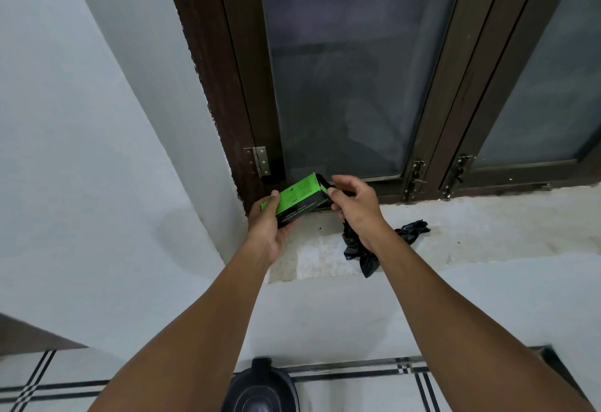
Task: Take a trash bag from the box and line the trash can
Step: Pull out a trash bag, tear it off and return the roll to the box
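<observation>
My left hand [267, 226] holds a green and black box [297, 198] of trash bags just above the window sill [487, 226], its open end pointing right. At that open end my right hand [354, 203] pinches black bag material with thumb and fingers. A crumpled black trash bag [357, 250] hangs below my right hand and trails over the sill's front edge; another part of it [411, 231] lies on the sill to the right of my wrist. A black trash can [260, 389] with its lid on stands on the floor at the bottom, between my forearms.
A dark-framed window [341, 86] with frosted panes rises behind the sill, with latches [416, 181] at its bottom rail. White walls flank it on the left and below. The tiled floor [357, 392] has black lines.
</observation>
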